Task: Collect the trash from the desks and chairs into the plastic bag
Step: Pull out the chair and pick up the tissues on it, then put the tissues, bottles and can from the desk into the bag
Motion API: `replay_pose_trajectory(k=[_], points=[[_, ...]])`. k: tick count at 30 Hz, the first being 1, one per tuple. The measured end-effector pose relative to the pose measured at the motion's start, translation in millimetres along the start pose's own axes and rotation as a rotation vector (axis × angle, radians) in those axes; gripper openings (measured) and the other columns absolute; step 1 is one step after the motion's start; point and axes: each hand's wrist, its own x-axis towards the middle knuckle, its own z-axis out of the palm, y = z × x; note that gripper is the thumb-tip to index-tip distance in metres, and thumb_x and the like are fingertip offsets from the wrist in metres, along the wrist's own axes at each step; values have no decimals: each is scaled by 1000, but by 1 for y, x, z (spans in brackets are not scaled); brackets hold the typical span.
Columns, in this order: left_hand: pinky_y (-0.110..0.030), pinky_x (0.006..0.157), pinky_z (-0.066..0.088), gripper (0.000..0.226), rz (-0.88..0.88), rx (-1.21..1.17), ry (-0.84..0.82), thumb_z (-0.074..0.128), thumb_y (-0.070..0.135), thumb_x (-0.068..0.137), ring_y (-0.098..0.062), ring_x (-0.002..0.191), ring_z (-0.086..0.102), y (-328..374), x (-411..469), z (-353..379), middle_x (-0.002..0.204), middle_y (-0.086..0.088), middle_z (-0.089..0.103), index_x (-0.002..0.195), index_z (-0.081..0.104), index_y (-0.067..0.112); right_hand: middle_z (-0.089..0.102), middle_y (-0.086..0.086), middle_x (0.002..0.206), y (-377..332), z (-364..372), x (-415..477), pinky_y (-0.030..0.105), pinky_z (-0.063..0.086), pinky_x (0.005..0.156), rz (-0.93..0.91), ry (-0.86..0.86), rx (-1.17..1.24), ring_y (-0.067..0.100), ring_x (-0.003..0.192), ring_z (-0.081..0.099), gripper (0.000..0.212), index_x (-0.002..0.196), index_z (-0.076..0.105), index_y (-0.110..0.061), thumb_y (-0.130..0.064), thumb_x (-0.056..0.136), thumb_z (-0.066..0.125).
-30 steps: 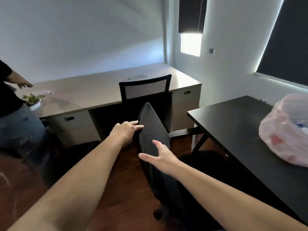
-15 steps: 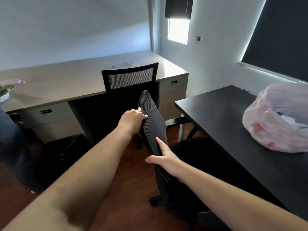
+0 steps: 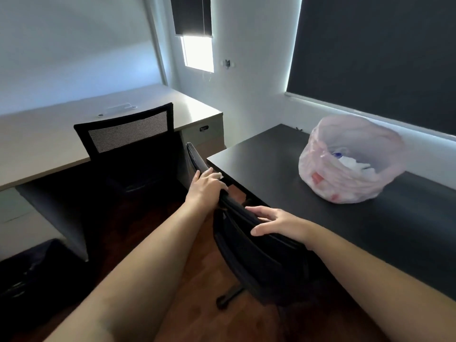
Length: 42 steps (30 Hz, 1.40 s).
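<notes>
Curling round the top edge of the chair, fingers of the left hand grip it; the right hand lies on it, fingers nearly straight. It blocks the black desk, where the open bag sits. A mesh chair fronts the pale desk.

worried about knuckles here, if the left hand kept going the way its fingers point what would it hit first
Probably the near corner of the black desk. The left hand grips the top of the chair back, fingers aimed up and right at that corner, though depth is unclear.
</notes>
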Motion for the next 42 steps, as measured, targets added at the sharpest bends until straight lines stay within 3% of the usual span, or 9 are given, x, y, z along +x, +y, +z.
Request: replay_pose_trajectory(k=[3, 15, 22, 24, 27, 31, 36, 39, 42], points=[[-37, 117, -2, 34, 36, -76, -13, 53, 33, 80, -15, 135, 32, 14, 14, 6, 122, 10, 59, 111, 67, 36, 65, -7, 124, 6, -25, -13, 25, 45, 100, 9, 41, -31, 7, 113, 62, 72, 129, 55, -32, -32, 61, 78], [-36, 118, 13, 29, 70, -6, 37, 56, 19, 86, -19, 122, 44, 63, 50, 15, 112, 8, 62, 103, 67, 40, 68, -5, 119, 26, -84, -35, 32, 43, 106, 75, 103, -12, 13, 112, 64, 66, 123, 61, -31, -42, 59, 74], [-31, 104, 37, 64, 168, -11, -528, 31, -8, 81, -19, 123, 51, 66, 66, -38, 133, -1, 57, 126, 58, 28, 64, 7, 125, 27, -102, -34, 33, 43, 106, 89, 102, 24, 16, 115, 61, 44, 116, 64, -25, -38, 74, 70], [-25, 99, 41, 62, 121, -130, -492, 28, -11, 84, -19, 125, 50, 78, 75, -60, 136, -6, 53, 126, 59, 21, 68, 4, 117, 20, -124, -37, 30, 48, 97, 43, 243, 35, 16, 109, 64, 29, 111, 64, -19, -34, 86, 63], [-24, 98, 36, 51, 53, -179, -180, 34, -2, 88, -20, 128, 43, 122, 102, -71, 136, -4, 49, 127, 58, 21, 71, 4, 96, 12, -174, -45, 27, 51, 81, -44, 662, 24, 16, 87, 65, 16, 95, 68, -11, -22, 91, 57], [-35, 101, 41, 54, 29, -294, -15, 51, 25, 90, -29, 128, 42, 185, 157, -48, 139, -11, 45, 141, 36, 28, 70, -1, 84, 17, -246, -51, 25, 49, 72, -59, 1060, -104, 15, 81, 62, 13, 84, 72, -12, -18, 85, 60], [-47, 102, 43, 79, -45, -229, -162, 44, 64, 85, -39, 127, 45, 250, 232, 4, 144, -25, 36, 147, 0, 44, 65, 6, 110, 49, -351, -45, 33, 50, 85, 60, 1357, -411, 27, 101, 58, 17, 88, 74, -18, -25, 84, 59], [-45, 103, 43, 79, -130, -129, -238, 38, 73, 83, -41, 129, 45, 265, 261, 32, 158, -22, -3, 147, -2, 49, 39, 6, 146, 69, -395, -38, 35, 39, 103, 242, 1259, -448, 31, 129, 42, 20, 99, 74, -26, -29, 87, 59], [-40, 96, 45, 75, -180, -141, -209, 43, 69, 83, -38, 126, 49, 280, 283, 56, 158, -17, -11, 147, 11, 47, 18, 3, 158, 93, -434, -23, 35, 30, 111, 324, 1070, -402, 27, 140, 30, 21, 104, 71, -35, -29, 87, 59]])
